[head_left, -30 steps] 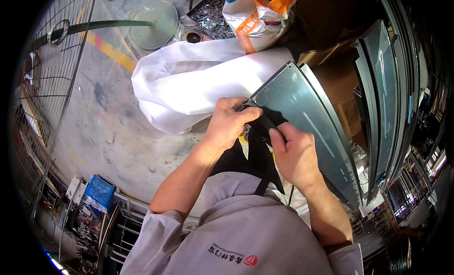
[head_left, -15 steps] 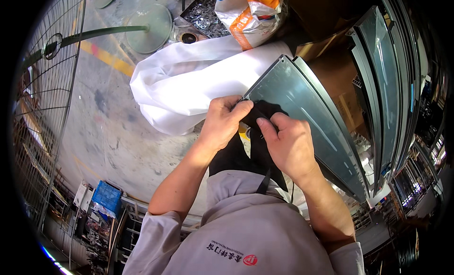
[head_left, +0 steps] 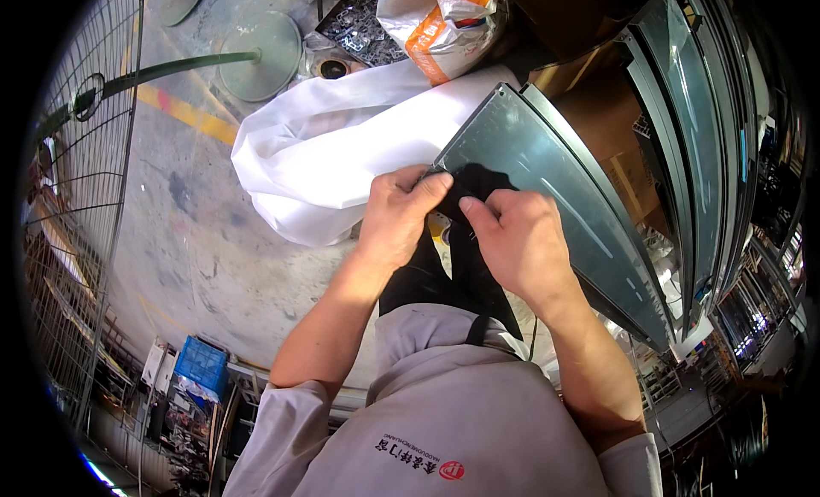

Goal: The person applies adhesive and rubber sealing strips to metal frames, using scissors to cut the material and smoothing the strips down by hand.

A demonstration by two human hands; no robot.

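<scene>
A tall glass-like grey-green panel (head_left: 531, 165) with a dark frame leans at a slant in front of me and to the right. My left hand (head_left: 397, 213) is closed on the frame's near left edge, its thumb on top and its fingers curled out of sight. Close beside it, my right hand (head_left: 523, 241) is closed with the thumb pressed against the curled fingers, over the near edge of the same panel. Whatever those fingers pinch is hidden. A dark shadow falls on the panel between both hands.
White sheeting (head_left: 329, 164) lies on the floor beyond my left hand, with an orange-and-white sack (head_left: 444, 35) behind it. More framed panels (head_left: 683, 112) stand at right. A tray of small metal parts (head_left: 363, 27), a round stand base (head_left: 265, 57) and a wire rack (head_left: 90, 181) stand around.
The view has shifted slightly. My right hand has risen a little along the panel's near edge and turned slightly; my left hand keeps its hold.
</scene>
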